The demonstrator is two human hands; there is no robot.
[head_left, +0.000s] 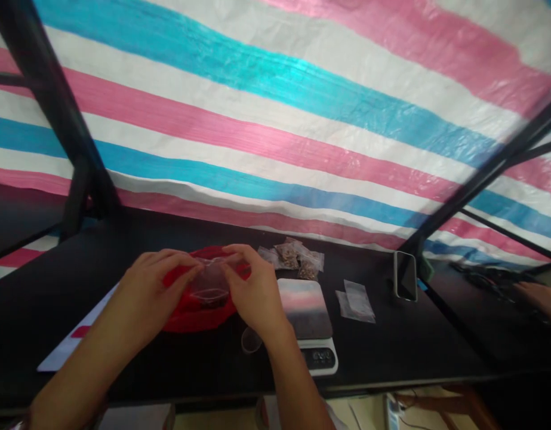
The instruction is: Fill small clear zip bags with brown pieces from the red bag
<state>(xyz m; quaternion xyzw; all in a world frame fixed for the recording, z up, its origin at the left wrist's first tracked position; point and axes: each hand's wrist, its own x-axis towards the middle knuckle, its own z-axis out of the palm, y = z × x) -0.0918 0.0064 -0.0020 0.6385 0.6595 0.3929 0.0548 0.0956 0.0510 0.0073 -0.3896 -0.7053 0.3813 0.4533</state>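
Note:
Both of my hands hold a small clear plastic zip bag (209, 279) above a red bowl (192, 313) on the black table (391, 346). My left hand (156, 280) pinches the bag's left top corner. My right hand (252, 286) pinches its right top corner. The bag looks empty. A small digital scale (308, 322) with a shiny plate sits just right of my right hand.
Several filled small bags (295, 257) lie behind the scale. Empty clear bags (356, 300) lie to its right, then a phone (405, 276). A white sheet (73, 340) lies at the left. Another person's hand (541, 298) is at the far right. A striped tarp (275, 119) hangs behind.

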